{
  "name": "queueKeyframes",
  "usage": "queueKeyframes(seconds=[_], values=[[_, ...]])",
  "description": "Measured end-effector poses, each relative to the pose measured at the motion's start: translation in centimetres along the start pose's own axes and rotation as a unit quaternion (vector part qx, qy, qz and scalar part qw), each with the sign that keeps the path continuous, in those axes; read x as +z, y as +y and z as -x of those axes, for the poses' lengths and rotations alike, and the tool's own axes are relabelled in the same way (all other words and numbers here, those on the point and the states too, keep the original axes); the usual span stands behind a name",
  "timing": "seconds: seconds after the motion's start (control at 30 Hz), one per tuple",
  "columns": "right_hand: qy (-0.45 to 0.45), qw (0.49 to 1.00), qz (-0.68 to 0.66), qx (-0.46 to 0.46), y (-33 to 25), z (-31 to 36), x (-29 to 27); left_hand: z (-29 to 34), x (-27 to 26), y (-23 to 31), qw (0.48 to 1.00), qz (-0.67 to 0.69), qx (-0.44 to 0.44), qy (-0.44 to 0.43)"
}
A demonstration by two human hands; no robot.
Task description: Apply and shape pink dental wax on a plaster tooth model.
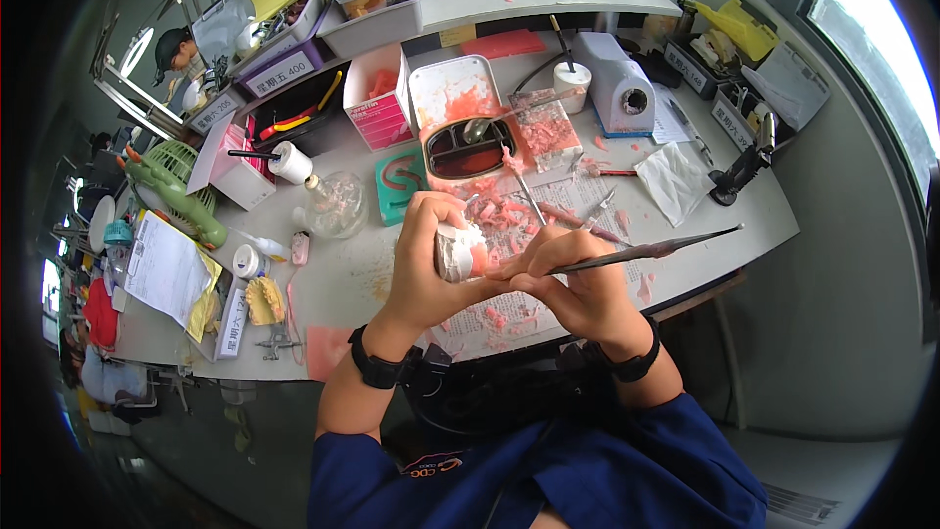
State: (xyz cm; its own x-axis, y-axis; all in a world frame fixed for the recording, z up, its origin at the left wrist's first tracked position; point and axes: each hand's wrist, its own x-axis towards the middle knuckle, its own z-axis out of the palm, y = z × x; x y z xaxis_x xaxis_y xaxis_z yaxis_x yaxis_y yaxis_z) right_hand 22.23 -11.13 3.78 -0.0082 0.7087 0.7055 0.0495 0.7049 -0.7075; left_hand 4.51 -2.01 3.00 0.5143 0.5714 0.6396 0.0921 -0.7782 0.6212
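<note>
A white plaster dental cast (456, 253) with pink wax on its side is gripped in my left hand (423, 260), fingers wrapped round it. Closed on a slim metal wax carver (651, 250), my right hand (580, 279) meets the cast's right side. The carver's free end points to the right; its working tip is hidden by my fingers. Beneath both hands, pink wax shavings (499, 318) lie scattered over printed paper. Just beyond, a wax heater (470, 149) holds dark molten wax, with a metal spoon (477, 130) resting across it.
Behind stand a pink-and-white wax box (380, 118) and a pale blue machine (615, 88). To the left are a round glass burner (336, 204), a green fan (176, 191) and a yellow dental model (264, 302). A black stand (744, 167) stands at the right edge. Another person (181, 54) sits far left.
</note>
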Motion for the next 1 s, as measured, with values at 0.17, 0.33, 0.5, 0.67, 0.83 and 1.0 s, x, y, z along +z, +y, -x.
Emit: queueKeyframes(seconds=[0.17, 0.33, 0.5, 0.67, 0.83, 1.0], values=[[0.157, 0.987, -0.044, 0.012, 0.5, 0.6, 0.3, 0.5, 0.5, 0.4, 0.999, -0.036, 0.027, -0.006], [0.090, 0.995, 0.040, -0.020, 1.1, 0.9, 0.8, 0.6, 0.6, 0.5, 0.997, -0.068, 0.031, 0.029], [0.123, 0.992, -0.016, -0.003, 1.4, 1.0, 1.6, 0.6, 0.5, 0.5, 0.996, -0.078, 0.033, 0.024], [0.107, 0.994, 0.026, -0.020, 1.8, 0.9, 1.4, 0.8, 0.4, 0.5, 0.993, -0.103, 0.045, 0.022], [0.115, 0.991, 0.047, -0.048, 2.3, 1.0, 1.7, 0.8, 0.5, 0.6, 0.993, -0.109, 0.046, 0.027], [0.155, 0.975, 0.125, -0.094, 2.1, 0.9, 2.7, 0.5, 0.6, 0.7, 0.993, -0.103, 0.046, 0.023]])
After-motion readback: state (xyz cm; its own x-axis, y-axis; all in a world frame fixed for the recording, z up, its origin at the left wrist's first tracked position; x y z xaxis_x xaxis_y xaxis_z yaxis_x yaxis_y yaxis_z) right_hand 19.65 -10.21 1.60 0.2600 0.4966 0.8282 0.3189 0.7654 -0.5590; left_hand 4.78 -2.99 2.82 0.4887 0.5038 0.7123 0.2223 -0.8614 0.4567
